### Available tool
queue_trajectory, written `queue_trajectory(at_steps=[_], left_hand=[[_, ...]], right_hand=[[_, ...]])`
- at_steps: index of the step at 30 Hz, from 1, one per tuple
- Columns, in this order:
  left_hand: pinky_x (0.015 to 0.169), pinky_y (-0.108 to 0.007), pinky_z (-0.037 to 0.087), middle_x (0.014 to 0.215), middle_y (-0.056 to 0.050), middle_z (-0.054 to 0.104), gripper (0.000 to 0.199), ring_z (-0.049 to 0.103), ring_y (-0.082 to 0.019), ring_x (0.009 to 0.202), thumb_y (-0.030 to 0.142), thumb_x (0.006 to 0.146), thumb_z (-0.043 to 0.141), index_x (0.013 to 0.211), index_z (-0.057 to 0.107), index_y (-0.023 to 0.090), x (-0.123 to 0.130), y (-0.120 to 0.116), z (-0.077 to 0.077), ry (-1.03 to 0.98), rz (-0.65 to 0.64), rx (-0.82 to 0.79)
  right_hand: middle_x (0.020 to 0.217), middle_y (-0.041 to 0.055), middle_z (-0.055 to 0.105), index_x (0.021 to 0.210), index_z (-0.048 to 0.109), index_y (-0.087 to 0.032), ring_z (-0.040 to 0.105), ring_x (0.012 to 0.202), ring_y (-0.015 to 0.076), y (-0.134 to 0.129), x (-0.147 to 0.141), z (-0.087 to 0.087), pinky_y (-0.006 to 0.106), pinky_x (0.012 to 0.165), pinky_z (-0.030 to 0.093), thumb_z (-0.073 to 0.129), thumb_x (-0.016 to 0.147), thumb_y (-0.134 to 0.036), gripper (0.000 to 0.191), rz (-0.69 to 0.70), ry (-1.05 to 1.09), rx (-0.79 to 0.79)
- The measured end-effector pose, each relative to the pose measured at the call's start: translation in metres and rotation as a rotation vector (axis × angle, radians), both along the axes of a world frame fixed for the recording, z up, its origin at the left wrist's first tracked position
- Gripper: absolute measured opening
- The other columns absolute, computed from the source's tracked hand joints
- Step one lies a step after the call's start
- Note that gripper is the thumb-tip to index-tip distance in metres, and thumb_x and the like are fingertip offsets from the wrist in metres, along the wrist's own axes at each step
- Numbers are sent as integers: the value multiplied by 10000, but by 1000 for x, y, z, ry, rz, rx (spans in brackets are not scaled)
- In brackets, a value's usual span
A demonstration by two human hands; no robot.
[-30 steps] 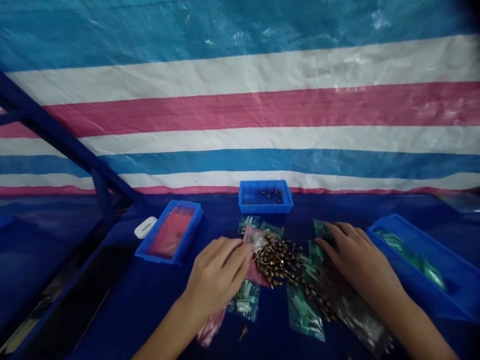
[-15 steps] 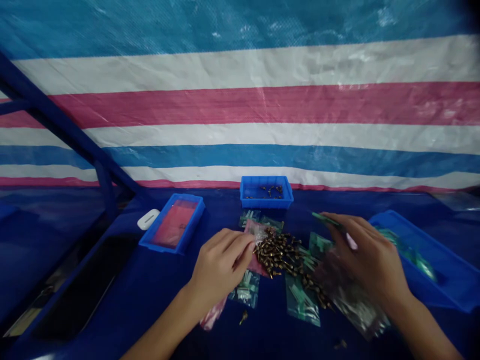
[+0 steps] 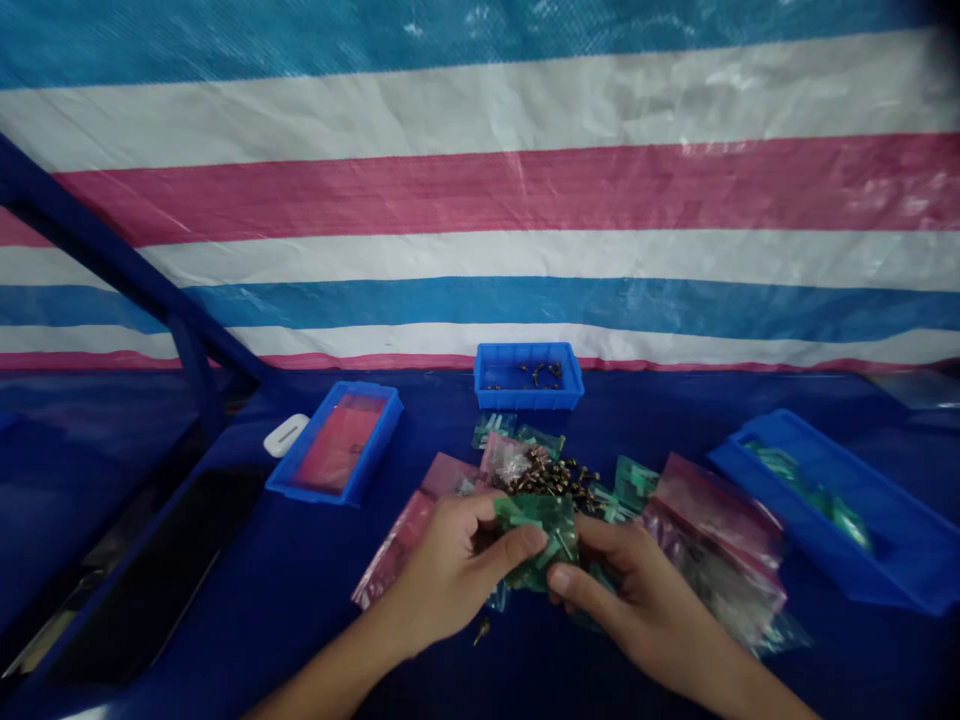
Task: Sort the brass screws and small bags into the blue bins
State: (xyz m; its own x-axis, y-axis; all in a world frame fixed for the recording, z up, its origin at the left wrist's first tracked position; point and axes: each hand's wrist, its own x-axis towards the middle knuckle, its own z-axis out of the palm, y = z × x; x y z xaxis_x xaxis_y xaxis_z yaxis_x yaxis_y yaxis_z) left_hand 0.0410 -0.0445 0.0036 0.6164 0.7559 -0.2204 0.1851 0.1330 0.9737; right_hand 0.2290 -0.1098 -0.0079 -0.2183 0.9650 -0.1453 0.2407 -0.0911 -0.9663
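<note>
Hands: pinching green bag | brass pile partly hidden behind | pink bags flanking

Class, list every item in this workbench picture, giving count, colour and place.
Striped sheet: one, blue, white and pink, behind
Table: one, dark blue, beneath
Frame: one, dark blue, left
Back bin: one, blue, centre
Left bin: one, blue, holding pink plastic
Right bin: one, blue, holding green bags
White case: one, beside left bin
Dark slab: one, black, left
Metal pieces: uncountable, brassy, piled centre; few in back bin; one near left hand
Pink bags: several, both sides of pile
Table packets: several, green, around pile
Held packet: green, between both hands; count unclear
Hands: two, left and right, bare, front centre
</note>
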Motion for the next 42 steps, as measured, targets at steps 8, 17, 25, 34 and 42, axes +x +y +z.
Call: queue_trajectory(at_steps=[8, 17, 25, 34, 42], left_hand=[[491, -174, 338, 708, -13, 632, 321, 510, -93, 575, 447, 912, 559, 877, 663, 146, -4, 2, 2, 93, -132, -15], [499, -177, 308, 647, 28, 534, 282, 474, -86, 577, 415, 879, 617, 813, 648, 142, -3, 2, 5, 120, -190, 39], [549, -192, 399, 728, -14, 679, 299, 587, -114, 630, 416, 919, 573, 833, 662, 143, -1, 5, 3, 90, -140, 48], [814, -283, 493, 965, -26, 692, 106, 603, -152, 909, 115, 878, 631, 802, 654, 186, -7, 5, -2, 60, 62, 1023], [788, -257, 510, 891, -11, 706, 111, 636, -140, 851, 155, 912, 600, 806, 610, 185, -7, 2, -5, 130, -29, 1049]], right_hand=[[662, -20, 534, 766, 595, -194, 480, 611, 109, -2, 3, 4, 220, 548, 366, 495, 954, -445, 329, -118, -64, 19], [789, -4, 601, 877, 604, -207, 540, 717, 131, 0, 3, 1, 227, 620, 416, 537, 934, -445, 253, -60, -15, 9], [722, -4, 600, 860, 609, -203, 555, 668, 137, 1, 6, 9, 226, 573, 448, 530, 936, -435, 256, -1, -173, 101], [1000, 77, 614, 1016, 624, -186, 594, 914, 170, 0, 20, -2, 295, 784, 488, 576, 879, -48, 200, -121, -565, 913], [1095, 50, 674, 1084, 570, -238, 567, 1069, 202, -2, 22, 5, 340, 900, 483, 595, 867, -55, 285, 7, -549, 861]])
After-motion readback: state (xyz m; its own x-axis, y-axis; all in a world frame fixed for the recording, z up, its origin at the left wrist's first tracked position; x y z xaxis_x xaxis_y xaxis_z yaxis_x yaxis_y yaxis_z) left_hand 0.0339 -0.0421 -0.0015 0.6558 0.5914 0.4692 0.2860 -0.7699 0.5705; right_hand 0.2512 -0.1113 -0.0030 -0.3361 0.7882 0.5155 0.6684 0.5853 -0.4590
